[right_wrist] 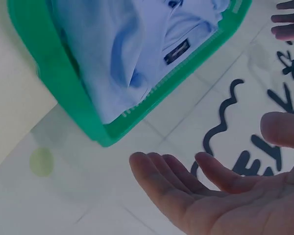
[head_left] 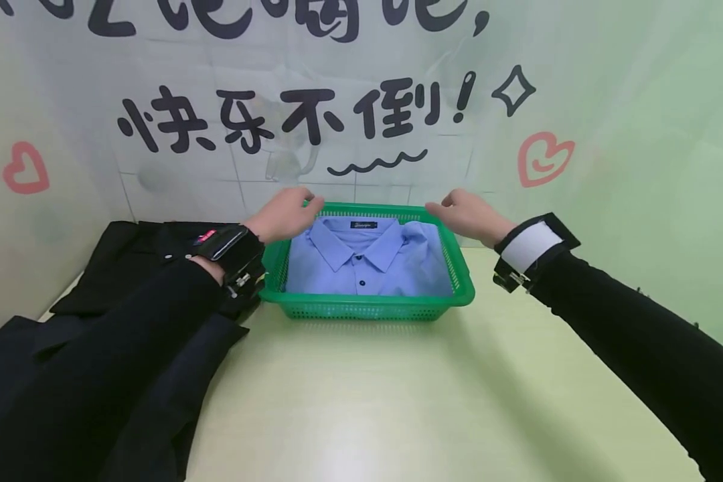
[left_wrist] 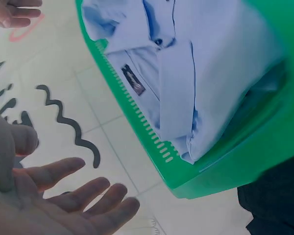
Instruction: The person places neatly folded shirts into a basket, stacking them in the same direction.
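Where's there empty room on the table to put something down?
The biggest bare patch of table is on the near side of the basket, right of the dark clothes. Another lies right of the basket, partly hidden by the right sleeve. It's crowded on the left, where the clothes lie, and inside the basket, which the shirt mostly fills.

Dark clothes (head_left: 117, 268), pale table (head_left: 349, 388), lettered backdrop (head_left: 349, 70)
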Available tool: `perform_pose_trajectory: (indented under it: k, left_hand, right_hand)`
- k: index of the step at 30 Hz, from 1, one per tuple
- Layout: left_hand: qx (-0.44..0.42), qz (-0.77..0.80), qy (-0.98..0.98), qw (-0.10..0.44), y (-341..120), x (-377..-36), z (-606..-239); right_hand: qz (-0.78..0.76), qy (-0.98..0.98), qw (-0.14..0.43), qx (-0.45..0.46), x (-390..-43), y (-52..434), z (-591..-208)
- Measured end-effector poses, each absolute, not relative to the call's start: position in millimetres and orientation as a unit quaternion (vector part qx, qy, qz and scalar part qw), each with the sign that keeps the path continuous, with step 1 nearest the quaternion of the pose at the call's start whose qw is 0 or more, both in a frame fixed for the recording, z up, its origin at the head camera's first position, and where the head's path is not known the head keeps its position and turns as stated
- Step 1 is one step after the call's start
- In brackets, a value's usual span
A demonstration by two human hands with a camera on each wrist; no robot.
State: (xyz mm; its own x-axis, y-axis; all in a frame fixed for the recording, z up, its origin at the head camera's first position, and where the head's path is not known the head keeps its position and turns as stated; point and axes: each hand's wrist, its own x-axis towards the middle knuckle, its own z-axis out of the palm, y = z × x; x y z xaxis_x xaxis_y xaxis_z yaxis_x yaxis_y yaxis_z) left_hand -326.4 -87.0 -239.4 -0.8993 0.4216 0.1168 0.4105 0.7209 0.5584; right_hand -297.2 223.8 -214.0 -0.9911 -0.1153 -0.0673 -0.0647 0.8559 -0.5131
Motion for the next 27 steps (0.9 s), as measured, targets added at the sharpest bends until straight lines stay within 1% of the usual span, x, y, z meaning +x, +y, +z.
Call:
perform_pose_trajectory:
  k: [3, 7, 12, 17, 21, 27]
  left_hand:
    - [0.226, 0.322, 0.919, -0.007, -99.0, -308.8, -241.2]
    - [0.216, 0.328, 0.919, -0.038, -118.0, -281.5, -245.3]
    - [0.199, 0.323, 0.923, -0.071, -137.8, -244.3, -254.7]
    - [0.178, 0.327, 0.925, -0.08, -158.2, -211.0, -274.3]
    - [0.162, 0.33, 0.926, -0.082, -178.4, -191.6, -291.8]
    - [0.129, 0.324, 0.933, -0.087, -210.3, -173.2, -319.1]
  right_hand:
    - [-0.3, 0.952, 0.03, -0.06, -276.7, 223.2, -214.7]
    - [-0.349, 0.934, 0.036, -0.066, -246.0, 221.1, -216.2]
    - [-0.444, 0.891, 0.066, -0.063, -205.7, 218.4, -224.3]
    - [-0.538, 0.834, 0.11, -0.058, -173.8, 212.0, -246.3]
    - [-0.578, 0.801, 0.143, -0.058, -159.5, 204.2, -263.8]
    - [-0.656, 0.73, 0.183, -0.058, -151.9, 189.0, -293.6]
